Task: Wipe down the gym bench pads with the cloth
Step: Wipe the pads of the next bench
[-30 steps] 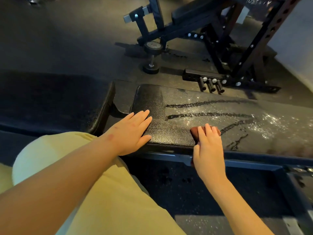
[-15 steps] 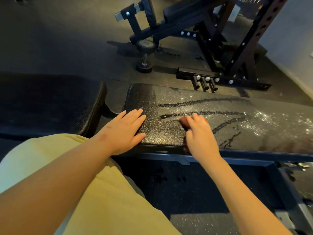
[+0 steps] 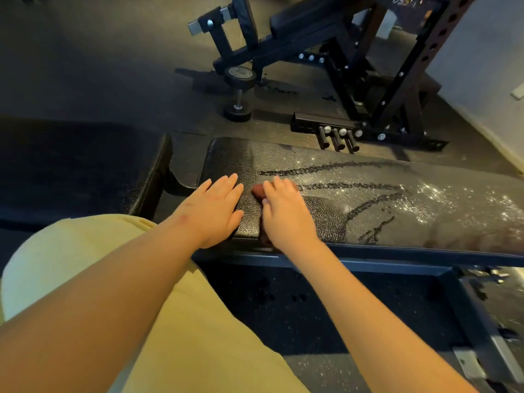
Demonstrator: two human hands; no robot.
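- The right hand (image 3: 286,214) has its grip closed over the cloth (image 3: 258,190): the fingers curl on top of the bunched reddish fabric and press it onto the pad (image 3: 368,211), near the pad's left end.
- The left hand (image 3: 215,211) lies flat just beside it, with the fingers straight and holding nothing. It seems to be bracing the body.
- The left end of the pad looks dark and wiped. To the right, pale spray (image 3: 453,199) covers most of the pad, crossed by a few dark streaks, so I judge the wiping is well short of done.
- To do this step well, spread the cloth flatter under the palm so that each pass clears a wider band.
- Stroke along the length of the pad in overlapping lanes, from the far edge to the near one, so no pale strips are left between passes.
- Press evenly, because the grained surface will likely hold droplets in its texture.
- Move the left hand aside to reach the patch under it.
- Turn the cloth once it is soaked.
- The second pad (image 3: 85,165) at left comes after this one.
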